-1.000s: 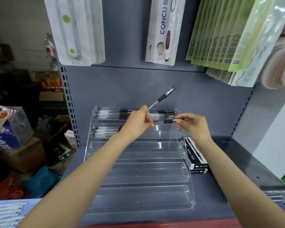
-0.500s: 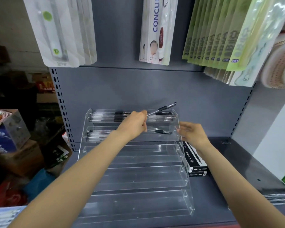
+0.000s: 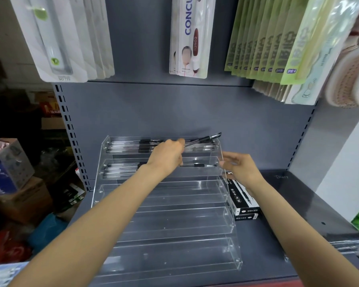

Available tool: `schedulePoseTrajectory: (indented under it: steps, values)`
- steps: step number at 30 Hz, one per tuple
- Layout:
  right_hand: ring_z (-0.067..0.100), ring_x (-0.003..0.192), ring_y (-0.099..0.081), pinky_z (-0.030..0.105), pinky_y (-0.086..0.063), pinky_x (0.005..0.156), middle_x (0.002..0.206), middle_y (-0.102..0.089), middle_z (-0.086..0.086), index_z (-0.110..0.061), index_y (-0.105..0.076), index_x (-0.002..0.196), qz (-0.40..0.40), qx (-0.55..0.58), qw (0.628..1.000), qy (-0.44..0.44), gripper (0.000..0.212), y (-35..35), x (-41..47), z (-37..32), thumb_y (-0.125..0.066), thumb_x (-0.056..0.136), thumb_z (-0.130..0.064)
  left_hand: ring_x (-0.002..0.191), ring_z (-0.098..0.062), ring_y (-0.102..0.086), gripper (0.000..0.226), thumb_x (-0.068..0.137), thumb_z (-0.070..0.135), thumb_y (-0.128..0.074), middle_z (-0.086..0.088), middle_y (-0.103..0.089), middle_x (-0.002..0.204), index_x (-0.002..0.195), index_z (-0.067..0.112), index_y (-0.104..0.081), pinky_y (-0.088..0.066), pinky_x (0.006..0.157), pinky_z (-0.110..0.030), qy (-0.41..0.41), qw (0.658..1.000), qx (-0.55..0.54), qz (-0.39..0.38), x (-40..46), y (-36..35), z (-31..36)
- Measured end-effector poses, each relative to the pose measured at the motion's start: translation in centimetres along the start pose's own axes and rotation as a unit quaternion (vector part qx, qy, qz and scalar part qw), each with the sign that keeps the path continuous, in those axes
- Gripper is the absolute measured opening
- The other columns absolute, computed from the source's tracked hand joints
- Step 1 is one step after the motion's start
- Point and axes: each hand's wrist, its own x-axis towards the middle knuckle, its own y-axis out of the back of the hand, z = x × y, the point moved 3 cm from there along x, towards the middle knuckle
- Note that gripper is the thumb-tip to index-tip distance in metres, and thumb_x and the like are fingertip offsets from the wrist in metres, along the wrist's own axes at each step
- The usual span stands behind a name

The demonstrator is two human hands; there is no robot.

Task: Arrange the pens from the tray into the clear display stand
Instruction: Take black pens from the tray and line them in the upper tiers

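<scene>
Left hand (image 3: 167, 156) grips a black-capped pen (image 3: 203, 139) over the clear display stand (image 3: 174, 224); right hand (image 3: 239, 168) hovers beside, fingers loose. Two upper tiers hold pens; lower tiers beneath the forearms await.

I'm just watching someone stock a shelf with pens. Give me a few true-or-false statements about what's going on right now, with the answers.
1. The left hand holds a pen. True.
2. The right hand grips a pen. False: its fingers are relaxed and hold nothing.
3. The three lower tiers of the clear display stand are full of pens. False: pens lie only in the top two tiers.
4. A black pen box lies right of the stand. True.
</scene>
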Motion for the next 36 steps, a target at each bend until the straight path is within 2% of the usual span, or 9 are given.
schedulePoseTrajectory:
  steps: [12, 18, 21, 23, 26, 28, 30, 34, 36]
  values:
    - [0.025, 0.11, -0.061, 0.048, -0.051, 0.094, 0.122, -0.062, 0.006, -0.013, -0.058, 0.125, 0.009, 0.025, 1.0, -0.008, 0.037, -0.1, 0.2, 0.8, -0.06, 0.089, -0.006, 0.088, -0.034, -0.063, 0.024, 0.076, -0.007, -0.058, -0.013, -0.07, 0.093, 0.088, 0.009, -0.044, -0.052, 0.072, -0.041, 0.03, 0.999, -0.009, -0.014, -0.4, -0.1, 0.6]
    - [0.024, 0.112, -0.059, 0.046, -0.052, 0.093, 0.124, -0.061, 0.006, -0.013, -0.056, 0.128, 0.015, 0.016, 1.0, -0.007, 0.038, -0.1, 0.0, 0.7, -0.059, 0.09, -0.008, 0.09, -0.042, -0.059, 0.023, 0.079, -0.01, -0.055, -0.022, -0.062, 0.099, 0.097, 0.002, -0.048, -0.039, 0.064, -0.039, 0.074, 0.997, 0.032, 0.007, -0.8, 0.5, 1.6]
    - [0.024, 0.113, -0.059, 0.046, -0.052, 0.093, 0.125, -0.06, 0.006, -0.012, -0.055, 0.129, 0.014, 0.013, 1.0, -0.007, 0.039, -0.1, 0.0, 0.7, -0.059, 0.09, -0.008, 0.091, -0.039, -0.06, 0.022, 0.082, 0.003, -0.063, -0.019, -0.063, 0.099, 0.099, 0.003, -0.049, -0.044, 0.066, -0.039, 0.062, 0.998, 0.009, -0.012, -0.9, 0.6, 1.7]
    - [0.024, 0.114, -0.058, 0.046, -0.051, 0.094, 0.125, -0.06, 0.005, -0.013, -0.055, 0.129, 0.013, 0.013, 1.0, -0.008, 0.039, -0.1, 0.0, 0.8, -0.059, 0.09, -0.008, 0.087, -0.031, -0.062, 0.022, 0.088, 0.023, -0.062, -0.011, -0.066, 0.091, 0.092, 0.009, -0.046, -0.047, 0.068, -0.037, 0.031, 0.999, -0.014, -0.004, -1.1, 0.8, 1.4]
    - [0.024, 0.113, -0.059, 0.046, -0.052, 0.093, 0.124, -0.061, 0.005, -0.014, -0.056, 0.128, 0.013, 0.02, 1.0, -0.008, 0.039, 0.0, 0.0, 1.0, -0.059, 0.09, -0.009, 0.076, -0.026, -0.059, 0.03, 0.099, 0.042, -0.035, -0.003, -0.062, 0.078, 0.085, 0.015, -0.039, -0.037, 0.069, -0.034, -0.018, 1.0, -0.019, 0.015, -2.0, 1.1, 1.0]
    - [0.024, 0.112, -0.06, 0.045, -0.053, 0.092, 0.124, -0.061, 0.005, -0.014, -0.055, 0.128, 0.012, 0.02, 1.0, -0.007, 0.039, 0.0, 0.0, 1.0, -0.06, 0.09, -0.009, 0.076, -0.029, -0.053, 0.027, 0.102, 0.036, -0.025, -0.001, -0.054, 0.074, 0.088, 0.015, -0.036, -0.034, 0.071, -0.035, -0.023, 0.999, -0.03, 0.008, -2.5, 1.3, 0.5]
    - [0.024, 0.111, -0.06, 0.044, -0.053, 0.091, 0.124, -0.061, 0.005, -0.014, -0.055, 0.129, 0.012, 0.015, 1.0, -0.007, 0.04, 0.0, 0.0, 1.0, -0.06, 0.09, -0.01, 0.081, -0.03, -0.048, 0.024, 0.102, 0.029, -0.027, -0.001, -0.046, 0.076, 0.092, 0.012, -0.04, -0.035, 0.073, -0.036, -0.03, 0.999, -0.028, -0.011, -2.8, 1.2, -0.3]
    - [0.023, 0.114, -0.059, 0.044, -0.053, 0.091, 0.126, -0.06, 0.004, -0.014, -0.054, 0.13, 0.015, 0.004, 1.0, -0.005, 0.041, -0.1, -0.1, 0.8, -0.061, 0.09, -0.011, 0.108, -0.032, -0.05, 0.027, 0.1, 0.015, -0.037, -0.014, -0.056, 0.106, 0.109, 0.005, -0.06, -0.033, 0.088, -0.028, -0.045, 0.995, -0.081, -0.024, -2.8, 1.2, -1.3]
    - [0.023, 0.114, -0.059, 0.045, -0.053, 0.092, 0.127, -0.06, 0.004, -0.014, -0.054, 0.13, 0.016, 0.001, 1.0, -0.005, 0.041, -0.1, -0.2, 0.7, -0.06, 0.09, -0.01, 0.111, -0.029, -0.05, 0.029, 0.1, 0.013, -0.04, -0.015, -0.055, 0.111, 0.116, 0.004, -0.062, -0.031, 0.09, -0.023, -0.044, 0.995, -0.083, -0.035, -2.7, 1.1, -1.1]
